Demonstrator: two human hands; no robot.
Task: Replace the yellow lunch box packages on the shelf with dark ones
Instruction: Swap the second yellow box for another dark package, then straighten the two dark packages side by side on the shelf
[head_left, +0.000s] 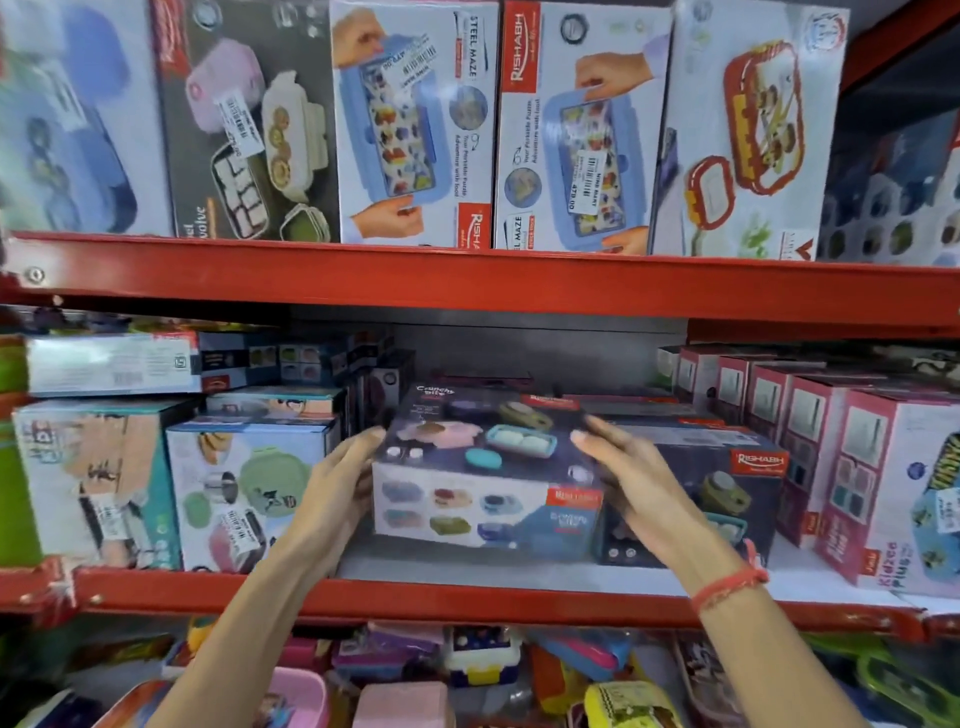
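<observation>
A dark lunch box package (483, 457) with a navy top and a white front face sits in the middle of the lower shelf (467, 597). My left hand (337, 483) presses flat against its left side. My right hand (623, 473) lies on its right top corner, fingers extended. Both hands hold the package between them. A second dark package (717, 483) stands right beside it, partly behind my right hand. No yellow package shows on this shelf.
Teal and white boxes (244, 493) stand to the left, pink boxes (841, 467) to the right. The upper shelf (467, 280) carries a row of upright lunch box packages. Loose colourful lunch boxes (467, 670) lie below the lower shelf.
</observation>
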